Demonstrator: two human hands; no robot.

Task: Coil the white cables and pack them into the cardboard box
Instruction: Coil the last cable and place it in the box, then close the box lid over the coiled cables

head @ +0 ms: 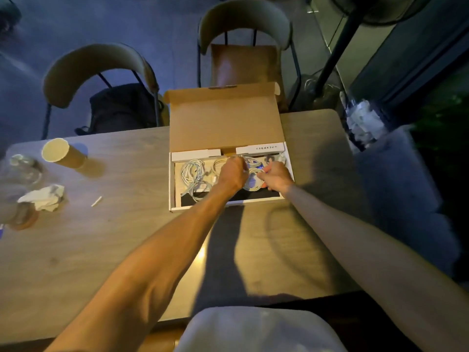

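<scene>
The white cable coil [253, 182] lies inside the cardboard box [223, 118], between the left grip [232, 174] and the right grip [275, 174], both curled around its loops. Left of them, other white cables [194, 176] sit already coiled. No cable shows on the tabletop [127, 237], so packing seems almost finished.

Your white cables [194, 174] sit in a brown cardboard box [223, 118] with white walls, on the pale wood-grain table [127, 237].

Both arms stretched forward, left hand [232, 174] fisted, right hand [275, 175] curled
</scene>
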